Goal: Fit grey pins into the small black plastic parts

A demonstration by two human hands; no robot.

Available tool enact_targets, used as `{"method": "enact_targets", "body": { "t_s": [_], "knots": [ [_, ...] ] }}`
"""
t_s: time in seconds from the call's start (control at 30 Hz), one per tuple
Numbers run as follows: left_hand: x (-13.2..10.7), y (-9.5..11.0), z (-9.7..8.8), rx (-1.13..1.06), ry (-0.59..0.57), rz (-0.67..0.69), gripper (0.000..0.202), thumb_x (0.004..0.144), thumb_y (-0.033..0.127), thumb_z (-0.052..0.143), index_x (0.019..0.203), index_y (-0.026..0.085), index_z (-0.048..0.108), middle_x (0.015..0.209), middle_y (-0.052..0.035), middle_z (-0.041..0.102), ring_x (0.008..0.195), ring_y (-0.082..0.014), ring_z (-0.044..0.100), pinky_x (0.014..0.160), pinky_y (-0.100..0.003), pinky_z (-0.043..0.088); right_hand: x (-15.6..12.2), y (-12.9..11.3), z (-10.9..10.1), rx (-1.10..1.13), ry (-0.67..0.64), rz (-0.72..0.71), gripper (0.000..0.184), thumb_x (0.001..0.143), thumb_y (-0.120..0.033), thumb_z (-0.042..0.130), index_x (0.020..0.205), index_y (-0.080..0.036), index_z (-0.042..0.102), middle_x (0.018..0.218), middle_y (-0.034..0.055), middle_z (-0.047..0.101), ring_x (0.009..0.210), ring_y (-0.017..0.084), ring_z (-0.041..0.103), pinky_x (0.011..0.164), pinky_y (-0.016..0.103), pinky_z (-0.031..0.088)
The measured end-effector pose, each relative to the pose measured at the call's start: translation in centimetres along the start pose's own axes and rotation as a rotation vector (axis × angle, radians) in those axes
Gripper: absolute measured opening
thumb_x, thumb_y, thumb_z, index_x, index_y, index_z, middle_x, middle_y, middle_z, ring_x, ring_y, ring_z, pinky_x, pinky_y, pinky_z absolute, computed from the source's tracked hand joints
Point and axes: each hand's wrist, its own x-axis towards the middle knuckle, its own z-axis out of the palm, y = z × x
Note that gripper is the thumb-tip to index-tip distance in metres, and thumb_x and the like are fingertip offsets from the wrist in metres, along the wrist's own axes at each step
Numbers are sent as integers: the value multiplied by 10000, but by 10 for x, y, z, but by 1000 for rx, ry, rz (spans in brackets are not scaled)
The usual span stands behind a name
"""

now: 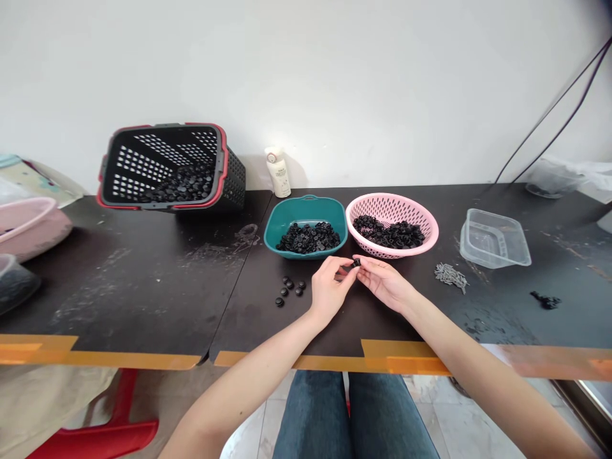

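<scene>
My left hand (329, 287) and my right hand (385, 282) meet above the dark table (143, 287), fingertips pinched together on a small black round part (356, 262). Right behind the hands stand a teal bowl (306, 210) and a pink perforated basket (392, 207), each holding several of the same black parts. A small group of loose black parts (290, 290) lies on the table just left of my left hand.
A black and red crate (167, 166) with black parts leans at the back left. A white bottle (278, 172) stands by the wall. A clear plastic tub (495, 237), a pile of grey pins (451, 276) and a black scrap (546, 299) lie to the right. Pink bowls (29, 223) sit far left.
</scene>
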Motion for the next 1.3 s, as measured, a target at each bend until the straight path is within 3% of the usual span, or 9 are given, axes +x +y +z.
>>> {"method": "enact_targets", "body": {
  "t_s": [0.43,0.77,0.9,1.13,1.3],
  "knots": [
    [0,0,0,-22,-24,2,163,826,325,619,912,191,653,881,-26,641,674,-98,567,589,-214,509,-1,-1,0,49,24,34,162,704,-222,760,862,-207,727,803,-13,707,733,75,622,741,185,502],
    [0,-4,1,-30,-21,-17,188,778,366,672,752,182,649,733,-3,611,628,-108,560,597,-234,475,-4,0,3,-35,14,41,137,693,-292,772,743,-189,697,684,-22,640,632,75,562,648,211,472],
    [2,-5,3,-79,-70,-117,240,727,383,713,704,172,600,690,15,591,611,-102,532,578,-224,444,-5,0,6,-14,9,45,168,690,-294,775,661,-186,650,621,-46,585,604,70,536,657,222,457],
    [5,-11,8,-375,-135,-326,311,677,385,748,670,147,549,598,42,532,541,-70,470,532,-203,402,-5,0,7,0,14,54,216,686,-287,779,621,-179,603,629,-50,579,631,65,548,675,209,449],
    [6,-8,8,-538,-154,-548,359,617,389,784,626,131,535,581,36,550,526,-69,512,547,-221,462,-4,1,6,-48,10,38,235,706,-312,763,613,-170,600,645,-32,603,642,71,559,676,211,453]
  ]
}}
